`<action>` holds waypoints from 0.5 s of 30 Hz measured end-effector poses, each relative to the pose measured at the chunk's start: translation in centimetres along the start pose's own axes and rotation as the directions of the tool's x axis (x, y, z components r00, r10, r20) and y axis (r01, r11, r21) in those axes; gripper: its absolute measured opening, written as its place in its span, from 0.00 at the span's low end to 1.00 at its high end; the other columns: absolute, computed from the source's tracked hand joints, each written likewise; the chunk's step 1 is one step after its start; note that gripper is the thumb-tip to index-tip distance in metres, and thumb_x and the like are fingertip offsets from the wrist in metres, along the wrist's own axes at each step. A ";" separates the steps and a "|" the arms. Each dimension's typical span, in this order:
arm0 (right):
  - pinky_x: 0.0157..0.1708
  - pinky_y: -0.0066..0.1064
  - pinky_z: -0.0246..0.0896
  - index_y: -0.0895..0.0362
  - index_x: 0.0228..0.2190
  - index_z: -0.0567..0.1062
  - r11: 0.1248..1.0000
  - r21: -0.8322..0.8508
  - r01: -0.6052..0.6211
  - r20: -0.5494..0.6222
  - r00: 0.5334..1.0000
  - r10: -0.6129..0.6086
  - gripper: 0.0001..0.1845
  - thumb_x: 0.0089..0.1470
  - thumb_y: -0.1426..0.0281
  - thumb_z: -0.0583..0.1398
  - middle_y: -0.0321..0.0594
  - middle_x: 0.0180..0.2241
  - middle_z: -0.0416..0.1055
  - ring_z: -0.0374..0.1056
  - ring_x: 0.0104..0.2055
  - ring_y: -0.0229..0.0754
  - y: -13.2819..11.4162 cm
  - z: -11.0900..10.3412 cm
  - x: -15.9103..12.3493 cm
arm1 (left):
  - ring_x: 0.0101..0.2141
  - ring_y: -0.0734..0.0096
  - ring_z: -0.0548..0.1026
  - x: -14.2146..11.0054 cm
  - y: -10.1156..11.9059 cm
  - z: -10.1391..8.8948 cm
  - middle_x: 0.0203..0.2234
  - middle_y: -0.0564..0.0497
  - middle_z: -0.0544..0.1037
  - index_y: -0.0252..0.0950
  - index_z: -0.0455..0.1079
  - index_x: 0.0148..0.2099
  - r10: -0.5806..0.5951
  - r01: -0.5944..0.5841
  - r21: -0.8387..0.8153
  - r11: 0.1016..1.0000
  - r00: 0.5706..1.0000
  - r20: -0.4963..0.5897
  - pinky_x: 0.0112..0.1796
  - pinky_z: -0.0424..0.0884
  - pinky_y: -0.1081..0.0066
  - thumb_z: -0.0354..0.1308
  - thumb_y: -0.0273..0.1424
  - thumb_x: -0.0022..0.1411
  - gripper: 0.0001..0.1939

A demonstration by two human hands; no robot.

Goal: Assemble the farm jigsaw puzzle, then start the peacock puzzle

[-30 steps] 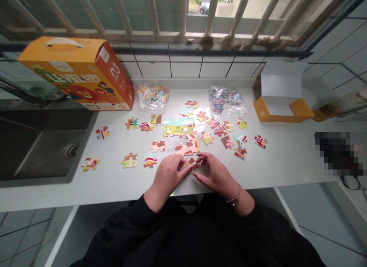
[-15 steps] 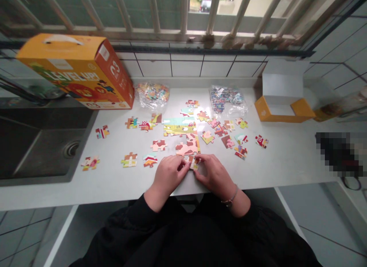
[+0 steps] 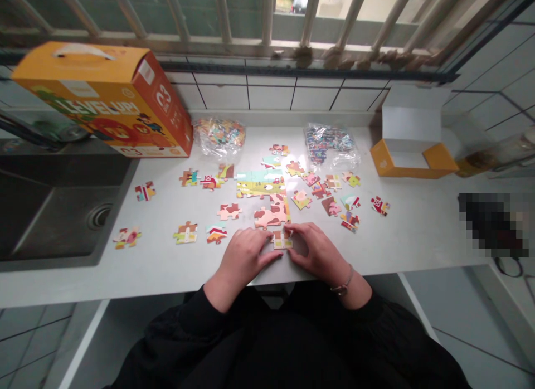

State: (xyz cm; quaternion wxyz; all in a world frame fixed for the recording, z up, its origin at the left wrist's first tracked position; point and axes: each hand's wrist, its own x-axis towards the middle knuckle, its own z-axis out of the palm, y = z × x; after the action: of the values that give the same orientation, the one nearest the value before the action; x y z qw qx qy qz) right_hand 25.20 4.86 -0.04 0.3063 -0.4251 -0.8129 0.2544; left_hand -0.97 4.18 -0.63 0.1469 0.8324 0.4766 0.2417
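A brown-and-green puzzle piece (image 3: 281, 240) lies on the counter just below the joined cow pieces (image 3: 271, 212), between my two hands. My right hand (image 3: 315, 249) grips its right side, index finger at the upper corner and thumb lower down. On the opposite side, my left hand (image 3: 247, 252) has its fingertips at the left edge and its thumb by the lower edge. Whether the piece is locked to the cow part cannot be made out. Above the cow, a joined meadow section (image 3: 259, 184) lies flat.
Loose puzzle pieces lie left (image 3: 186, 233) and right (image 3: 331, 206) of the joined part. Behind are two plastic bags of pieces (image 3: 219, 139) (image 3: 330, 144), an orange carton (image 3: 104, 107) and an opened yellow box (image 3: 412, 157). A sink (image 3: 54, 210) borders the counter's left.
My left thumb has moved off the piece to below its lower edge, uncovering more of it. My right hand has shifted slightly rightward. The view has also moved a little.
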 end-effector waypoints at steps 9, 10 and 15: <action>0.55 0.54 0.74 0.51 0.61 0.70 0.994 -0.097 -0.049 -0.027 0.999 0.046 0.29 0.61 0.68 0.70 0.47 0.51 0.80 0.76 0.54 0.56 0.3 -0.5 -0.8 | 0.37 0.58 0.81 -0.2 -0.7 -1.1 0.35 0.48 0.83 0.38 0.78 0.50 -0.003 0.001 0.046 0.999 0.999 0.033 0.41 0.71 0.60 0.69 0.48 0.71 0.19; 0.55 0.54 0.74 0.51 0.61 0.70 0.994 -0.096 -0.049 -0.027 0.999 0.047 0.29 0.62 0.68 0.70 0.47 0.51 0.80 0.76 0.54 0.56 0.3 -0.5 -0.8 | 0.36 0.59 0.80 -0.2 -0.7 -1.2 0.35 0.49 0.83 0.38 0.78 0.50 -0.002 0.001 0.044 0.999 0.999 0.041 0.40 0.70 0.60 0.69 0.48 0.71 0.18; 0.55 0.53 0.72 0.50 0.61 0.70 0.994 -0.094 -0.051 -0.017 0.999 0.050 0.28 0.63 0.68 0.70 0.45 0.50 0.81 0.77 0.53 0.55 0.3 -0.2 -0.7 | 0.35 0.59 0.80 0.0 -0.5 -1.2 0.34 0.49 0.83 0.39 0.78 0.50 0.003 -0.005 0.046 0.999 0.999 0.054 0.38 0.67 0.61 0.69 0.48 0.71 0.19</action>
State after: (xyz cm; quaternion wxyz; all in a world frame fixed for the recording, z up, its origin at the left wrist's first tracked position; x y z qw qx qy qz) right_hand 25.83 4.47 -0.32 0.2854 -0.4613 -0.8107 0.2202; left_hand -2.03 4.44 0.14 0.1401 0.8428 0.4762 0.2083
